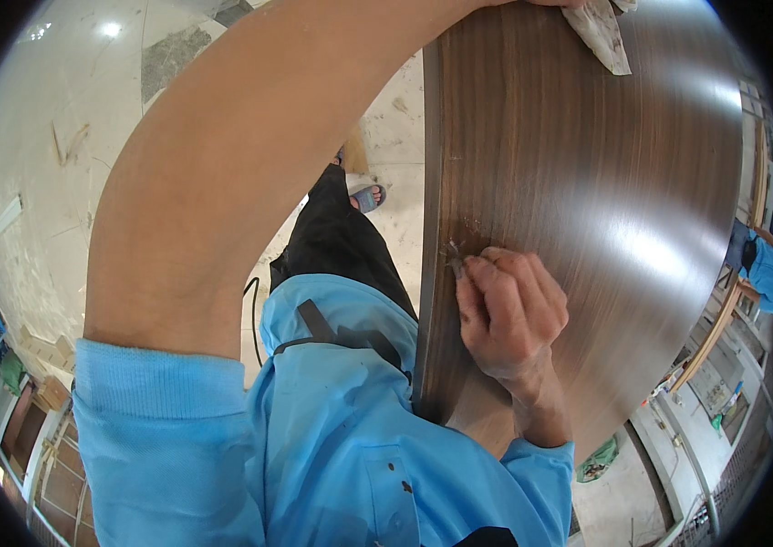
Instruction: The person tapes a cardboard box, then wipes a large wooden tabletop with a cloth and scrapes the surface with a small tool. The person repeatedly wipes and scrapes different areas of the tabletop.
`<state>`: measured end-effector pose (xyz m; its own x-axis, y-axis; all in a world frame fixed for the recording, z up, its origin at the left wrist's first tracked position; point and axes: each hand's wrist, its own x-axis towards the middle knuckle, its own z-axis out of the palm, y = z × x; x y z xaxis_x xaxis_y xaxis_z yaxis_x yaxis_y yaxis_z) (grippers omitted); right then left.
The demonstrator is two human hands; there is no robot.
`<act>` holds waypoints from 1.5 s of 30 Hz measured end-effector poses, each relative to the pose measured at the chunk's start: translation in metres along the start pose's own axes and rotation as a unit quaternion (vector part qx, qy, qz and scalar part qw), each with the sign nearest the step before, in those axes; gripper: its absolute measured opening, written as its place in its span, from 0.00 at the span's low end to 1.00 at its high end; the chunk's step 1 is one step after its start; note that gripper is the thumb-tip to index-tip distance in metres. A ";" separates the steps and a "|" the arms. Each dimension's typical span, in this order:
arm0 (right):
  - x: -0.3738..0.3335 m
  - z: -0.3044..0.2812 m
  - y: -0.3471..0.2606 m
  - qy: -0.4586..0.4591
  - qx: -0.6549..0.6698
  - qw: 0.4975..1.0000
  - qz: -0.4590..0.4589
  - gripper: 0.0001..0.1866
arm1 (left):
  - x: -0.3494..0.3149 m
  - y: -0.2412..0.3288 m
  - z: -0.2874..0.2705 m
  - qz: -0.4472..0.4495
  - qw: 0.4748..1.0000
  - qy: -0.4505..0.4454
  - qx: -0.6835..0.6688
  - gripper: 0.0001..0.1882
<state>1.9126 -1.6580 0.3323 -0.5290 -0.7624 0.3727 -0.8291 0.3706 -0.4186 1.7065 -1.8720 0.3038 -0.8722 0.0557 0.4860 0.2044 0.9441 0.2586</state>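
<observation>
A dark brown wood-grain panel (550, 137) with a glossy face lies before me. My right hand (514, 310) is closed above its left edge, thumb and fingers pinched on a thin translucent piece (456, 263). The piece's tip meets the panel beside some small pale marks (468, 226); its exact kind is too small to tell. Far ahead, my left arm reaches across to the panel's far end. Only a sliver of my left hand (546, 3) shows at the top of the picture, with a crumpled white cloth (601, 38) sticking out from under it.
Left of the panel stretches a pale, stained floor (67, 164); a black cable (254, 319) runs near my side. A sandalled foot (368, 198) shows beside the panel. Right of it, another person in blue (762, 273), wooden rails (710, 333) and a green bag (598, 460) are visible.
</observation>
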 end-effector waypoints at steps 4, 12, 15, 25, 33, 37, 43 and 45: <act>-0.002 -0.002 -0.001 0.007 -0.002 0.999 0.036 0.09 | 0.001 0.000 -0.002 0.000 1.000 -0.007 -0.020 0.30; -0.002 -0.009 0.002 0.009 -0.018 0.997 0.071 0.10 | 0.003 0.003 -0.001 0.001 1.000 0.024 0.018 0.30; -0.001 -0.008 0.002 -0.016 0.020 1.000 -0.017 0.10 | 0.002 0.003 0.001 0.008 0.999 0.014 -0.029 0.30; -0.001 -0.004 0.008 -0.006 -0.003 1.000 0.027 0.10 | 0.002 0.000 0.001 -0.006 1.000 -0.016 -0.003 0.27; 0.002 -0.001 0.006 0.014 -0.013 0.998 0.059 0.10 | 0.000 -0.002 -0.002 0.007 1.000 0.012 0.006 0.26; 0.003 -0.001 0.007 0.001 0.028 0.999 -0.025 0.09 | 0.003 0.000 -0.001 0.002 1.000 -0.005 -0.007 0.26; 0.000 -0.009 0.013 0.003 0.012 1.000 0.001 0.09 | 0.006 0.004 -0.001 0.012 1.000 0.007 0.007 0.25; 0.000 -0.011 0.013 -0.001 0.013 1.000 -0.002 0.09 | 0.006 0.004 -0.001 0.012 1.000 0.016 0.008 0.24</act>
<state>1.8995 -1.6478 0.3357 -0.5247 -0.7654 0.3727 -0.8263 0.3527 -0.4391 1.7023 -1.8682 0.3087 -0.8519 0.0684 0.5193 0.2184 0.9475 0.2335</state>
